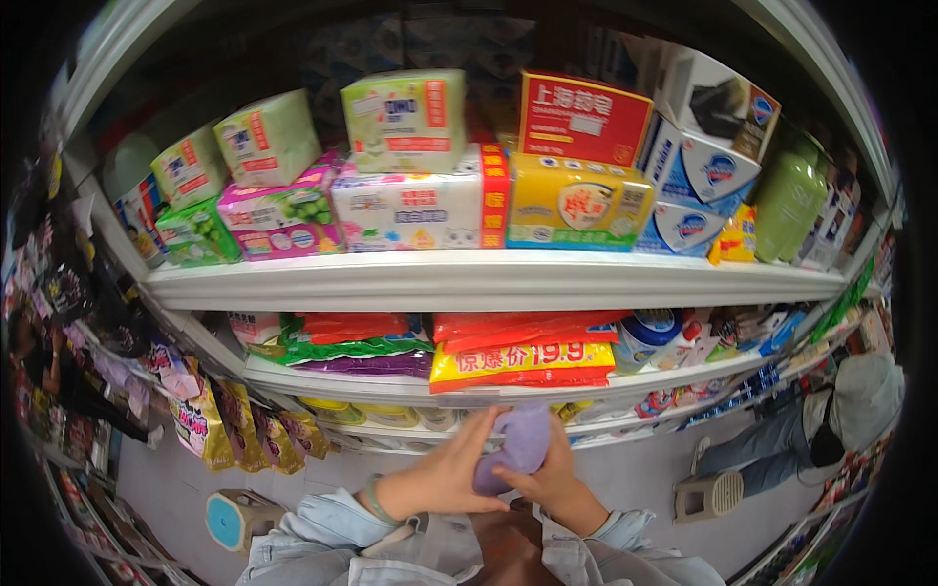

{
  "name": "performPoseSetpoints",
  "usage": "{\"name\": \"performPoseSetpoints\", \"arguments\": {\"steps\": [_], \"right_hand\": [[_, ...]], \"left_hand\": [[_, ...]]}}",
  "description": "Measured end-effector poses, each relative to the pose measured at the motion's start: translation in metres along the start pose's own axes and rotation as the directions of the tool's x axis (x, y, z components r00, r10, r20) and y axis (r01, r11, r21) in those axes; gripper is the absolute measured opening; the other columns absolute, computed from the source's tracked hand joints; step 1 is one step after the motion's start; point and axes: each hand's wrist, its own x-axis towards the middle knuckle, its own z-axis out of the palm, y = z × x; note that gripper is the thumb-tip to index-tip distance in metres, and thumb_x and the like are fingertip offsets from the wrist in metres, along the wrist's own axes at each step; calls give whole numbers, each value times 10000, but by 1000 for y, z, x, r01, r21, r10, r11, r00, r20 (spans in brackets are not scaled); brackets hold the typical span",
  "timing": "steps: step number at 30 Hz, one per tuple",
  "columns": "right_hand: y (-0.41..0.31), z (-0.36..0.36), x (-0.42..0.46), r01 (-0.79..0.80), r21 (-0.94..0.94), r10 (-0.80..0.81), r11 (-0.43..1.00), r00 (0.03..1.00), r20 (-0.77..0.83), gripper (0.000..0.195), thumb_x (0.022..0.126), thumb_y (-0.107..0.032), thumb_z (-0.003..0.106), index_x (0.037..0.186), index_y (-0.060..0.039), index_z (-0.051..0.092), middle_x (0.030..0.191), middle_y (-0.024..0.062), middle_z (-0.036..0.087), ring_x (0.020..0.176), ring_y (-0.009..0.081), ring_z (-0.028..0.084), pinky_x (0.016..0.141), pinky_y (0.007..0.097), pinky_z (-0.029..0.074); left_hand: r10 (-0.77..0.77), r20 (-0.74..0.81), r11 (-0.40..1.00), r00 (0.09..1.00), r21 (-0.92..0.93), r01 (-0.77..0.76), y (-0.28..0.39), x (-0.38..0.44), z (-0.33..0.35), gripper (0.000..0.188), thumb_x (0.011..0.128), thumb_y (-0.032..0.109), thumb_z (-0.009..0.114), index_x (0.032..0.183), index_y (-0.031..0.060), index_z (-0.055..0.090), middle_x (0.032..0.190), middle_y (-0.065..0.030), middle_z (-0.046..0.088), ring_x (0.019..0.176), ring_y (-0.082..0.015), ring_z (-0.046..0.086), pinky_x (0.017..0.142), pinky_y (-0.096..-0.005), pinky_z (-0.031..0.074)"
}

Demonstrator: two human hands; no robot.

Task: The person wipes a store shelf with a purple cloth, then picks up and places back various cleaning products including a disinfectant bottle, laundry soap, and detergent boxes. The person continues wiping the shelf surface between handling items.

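A bunched purple cloth is between my two hands, in front of my body. My left hand presses against its left side, the fingers pointing up. On the other side my right hand grips the cloth, its thumb lying across the front. Just beyond the hands is a store shelf with a white front edge. Boxed and wrapped soap, such as a yellow soap pack and a red soap box, stands on it. On the tier below lie red and yellow plastic packages.
A stool with a blue top stands on the floor at left, and a beige plastic stool at right. Near the right stool is another person; a second person is far left. Gold packets hang beside the shelf's left end.
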Motion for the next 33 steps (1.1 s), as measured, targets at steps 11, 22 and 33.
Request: {"name": "performPoseSetpoints", "arguments": {"steps": [11,22,33], "right_hand": [[-41,-18,84,527,-170,-505,833,849,157,480,665,-183,766,1105,-53,626,1130,157,549,978,303,551,805,395,470],[-175,-34,226,694,-481,-678,536,693,244,515,691,-129,674,1175,11,567,1167,186,562,1086,312,545,925,382,424],[-217,58,340,487,-711,-162,507,864,476,699,778,-363,697,1337,-36,435,1246,188,553,1108,325,557,922,362,452]], "left_hand": [[-230,-194,945,954,188,266,-19,-53,-41,574,639,-69,539,1178,113,612,972,-136,570,897,-309,570,754,-345,481],[-246,144,882,958,444,160,-51,-100,-80,657,663,-41,568,1270,211,541,1252,-93,527,961,-292,601,773,-362,511],[-154,111,956,982,266,120,-86,-127,-153,291,611,10,583,886,82,644,877,-73,626,842,-272,586,710,-358,484]]}}
